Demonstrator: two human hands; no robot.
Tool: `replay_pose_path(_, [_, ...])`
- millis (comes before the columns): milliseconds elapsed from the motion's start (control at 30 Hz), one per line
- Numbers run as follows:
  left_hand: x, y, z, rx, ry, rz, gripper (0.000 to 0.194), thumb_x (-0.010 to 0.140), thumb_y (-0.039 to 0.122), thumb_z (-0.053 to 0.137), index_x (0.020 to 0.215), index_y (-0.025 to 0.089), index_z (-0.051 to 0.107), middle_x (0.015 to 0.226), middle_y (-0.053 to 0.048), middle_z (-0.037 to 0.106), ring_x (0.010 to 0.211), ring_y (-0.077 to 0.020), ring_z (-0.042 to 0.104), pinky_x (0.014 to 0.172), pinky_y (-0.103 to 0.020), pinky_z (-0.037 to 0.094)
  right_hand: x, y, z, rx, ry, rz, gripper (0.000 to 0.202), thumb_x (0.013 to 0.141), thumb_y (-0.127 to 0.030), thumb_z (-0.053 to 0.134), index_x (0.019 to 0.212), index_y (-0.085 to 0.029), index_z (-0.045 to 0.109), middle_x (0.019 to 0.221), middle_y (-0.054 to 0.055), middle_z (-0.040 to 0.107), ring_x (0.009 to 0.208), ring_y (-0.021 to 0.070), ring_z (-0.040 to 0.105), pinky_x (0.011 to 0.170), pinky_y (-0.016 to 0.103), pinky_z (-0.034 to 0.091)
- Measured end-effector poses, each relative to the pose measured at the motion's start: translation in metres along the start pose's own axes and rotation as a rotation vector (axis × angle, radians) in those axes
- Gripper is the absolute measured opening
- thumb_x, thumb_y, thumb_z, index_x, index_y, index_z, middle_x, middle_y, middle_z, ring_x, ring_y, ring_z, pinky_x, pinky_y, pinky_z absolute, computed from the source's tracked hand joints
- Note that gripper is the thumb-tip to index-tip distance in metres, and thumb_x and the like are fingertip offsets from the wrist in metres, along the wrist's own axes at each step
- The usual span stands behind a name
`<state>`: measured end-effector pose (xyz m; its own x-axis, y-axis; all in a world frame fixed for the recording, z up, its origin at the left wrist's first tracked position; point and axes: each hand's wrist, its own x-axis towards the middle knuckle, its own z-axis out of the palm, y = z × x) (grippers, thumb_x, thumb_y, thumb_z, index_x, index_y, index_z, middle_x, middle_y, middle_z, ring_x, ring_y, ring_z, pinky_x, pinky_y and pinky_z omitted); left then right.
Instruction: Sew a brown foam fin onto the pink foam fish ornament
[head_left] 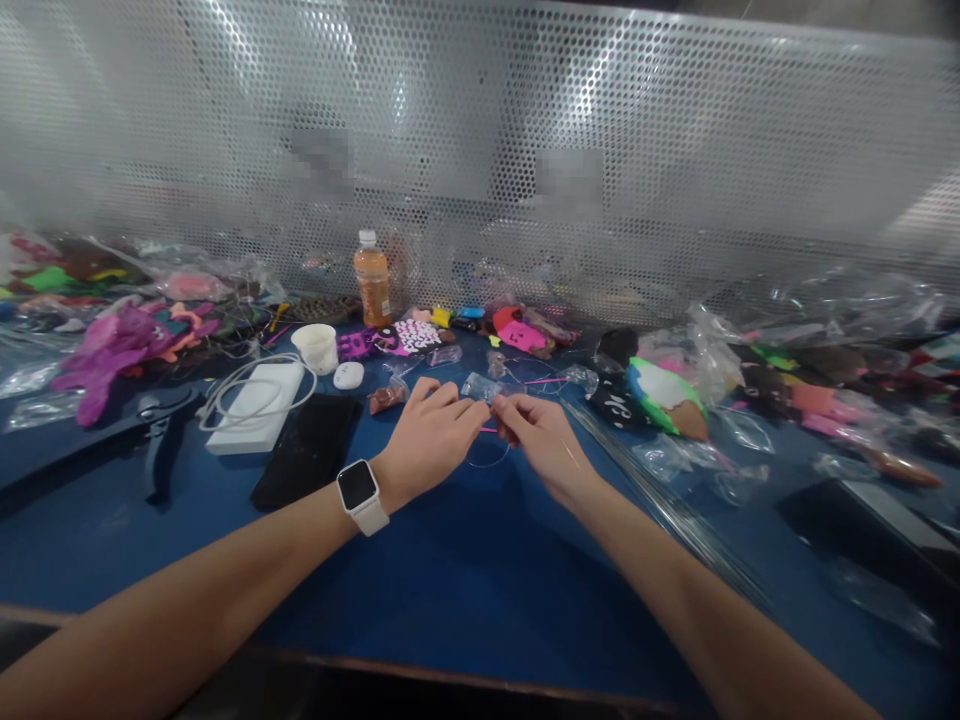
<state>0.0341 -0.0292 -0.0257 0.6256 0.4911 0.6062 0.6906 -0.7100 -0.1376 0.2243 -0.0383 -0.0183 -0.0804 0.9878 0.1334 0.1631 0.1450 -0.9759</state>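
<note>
My left hand (435, 435), with a watch (358, 487) on its wrist, meets my right hand (544, 440) above the middle of the blue table. The fingertips of both are pinched close together. A thin clear wire (489, 464) curves out beneath them and seems to be held between them; its ends are hidden by the fingers. Just behind the fingers is a crumpled clear plastic piece (481, 387). Part of a pink stick shows between the hands. A small brown piece in plastic (387, 398) lies left of my left hand.
To the left are a black phone (307, 450), a white box (259, 405) with a cable, pliers (161, 440) and a white cup (316, 348). An orange drink bottle (373, 280) stands behind. Long thin rods (675, 510) and colourful soft pieces lie right. A perforated metal panel (465, 120) closes the back.
</note>
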Motion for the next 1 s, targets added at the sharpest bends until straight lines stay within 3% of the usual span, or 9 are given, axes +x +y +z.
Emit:
replay_pose_path(200, [0.001, -0.003, -0.003, -0.01, -0.003, 0.07, 0.029, 0.108, 0.017, 0.042, 0.091, 0.019, 0.064, 0.079, -0.004, 0.068, 0.083, -0.0213, 0.051, 0.086, -0.041, 0.035, 0.003, 0.006, -0.004, -0.007, -0.067, 0.016, 0.057, 0.087, -0.069, 0.07, 0.06, -0.021, 0.056, 0.055, -0.003, 0.051, 0.055, 0.0126, 0.04, 0.054, 0.028, 0.031])
replay_pose_path(367, [0.002, -0.003, -0.009, 0.035, 0.014, 0.169, 0.03, 0.108, 0.012, 0.039, 0.094, 0.019, 0.065, 0.079, -0.004, 0.067, 0.087, -0.0215, 0.052, 0.087, -0.04, 0.036, 0.004, 0.007, -0.003, 0.187, -0.167, 0.131, 0.049, 0.079, -0.062, 0.08, 0.064, -0.02, 0.059, 0.057, -0.005, 0.045, 0.055, 0.0119, 0.039, 0.055, 0.028, 0.034])
replay_pose_path(500, [0.002, 0.002, -0.007, 0.0, 0.0, 0.116, 0.029, 0.108, 0.015, 0.04, 0.093, 0.018, 0.064, 0.079, -0.005, 0.066, 0.088, -0.0228, 0.053, 0.088, -0.041, 0.037, 0.002, 0.007, 0.001, 0.235, -0.162, 0.19, 0.049, 0.08, -0.061, 0.078, 0.063, -0.022, 0.055, 0.053, -0.007, 0.038, 0.053, 0.0126, 0.039, 0.055, 0.029, 0.038])
replay_pose_path(600, [0.002, 0.005, 0.0, -0.113, -0.048, -0.053, 0.027, 0.108, 0.022, 0.043, 0.088, 0.019, 0.062, 0.075, -0.004, 0.065, 0.083, -0.0227, 0.054, 0.083, -0.041, 0.036, 0.002, 0.01, 0.001, 0.013, -0.043, 0.025, 0.047, 0.09, -0.061, 0.07, 0.067, -0.021, 0.059, 0.057, -0.002, 0.054, 0.055, 0.0138, 0.05, 0.057, 0.03, 0.041])
replay_pose_path(700, [0.003, 0.006, 0.008, -0.229, -0.119, -0.216, 0.021, 0.104, 0.022, 0.047, 0.087, 0.02, 0.061, 0.072, -0.002, 0.063, 0.075, -0.0205, 0.055, 0.076, -0.038, 0.035, 0.001, 0.011, -0.002, -0.183, 0.058, -0.172, 0.025, 0.093, -0.045, 0.071, 0.09, -0.02, 0.069, 0.074, 0.003, 0.072, 0.067, 0.0194, 0.067, 0.065, 0.033, 0.05])
replay_pose_path(767, [0.003, 0.007, 0.011, -0.277, -0.151, -0.281, 0.016, 0.1, 0.02, 0.05, 0.088, 0.02, 0.061, 0.072, -0.001, 0.063, 0.071, -0.0192, 0.055, 0.074, -0.036, 0.035, 0.0, 0.01, -0.004, -0.312, 0.053, -0.273, 0.014, 0.093, -0.033, 0.07, 0.101, -0.022, 0.072, 0.086, 0.004, 0.078, 0.078, 0.022, 0.073, 0.071, 0.035, 0.054])
replay_pose_path(867, [0.003, 0.007, 0.012, -0.295, -0.164, -0.318, 0.013, 0.098, 0.022, 0.055, 0.087, 0.02, 0.061, 0.072, 0.0, 0.063, 0.068, -0.0186, 0.056, 0.072, -0.035, 0.034, -0.002, 0.006, -0.007, -0.496, 0.007, -0.415, 0.015, 0.092, -0.02, 0.065, 0.099, -0.023, 0.077, 0.093, 0.004, 0.079, 0.084, 0.0218, 0.073, 0.074, 0.035, 0.055])
replay_pose_path(1000, [0.003, 0.007, 0.012, -0.287, -0.188, -0.267, 0.016, 0.099, 0.026, 0.056, 0.085, 0.019, 0.06, 0.069, 0.0, 0.061, 0.065, -0.0181, 0.055, 0.072, -0.036, 0.034, -0.004, 0.001, -0.011, -0.614, -0.035, -0.554, 0.022, 0.086, -0.01, 0.064, 0.096, -0.022, 0.079, 0.086, 0.003, 0.077, 0.079, 0.0197, 0.07, 0.076, 0.034, 0.055])
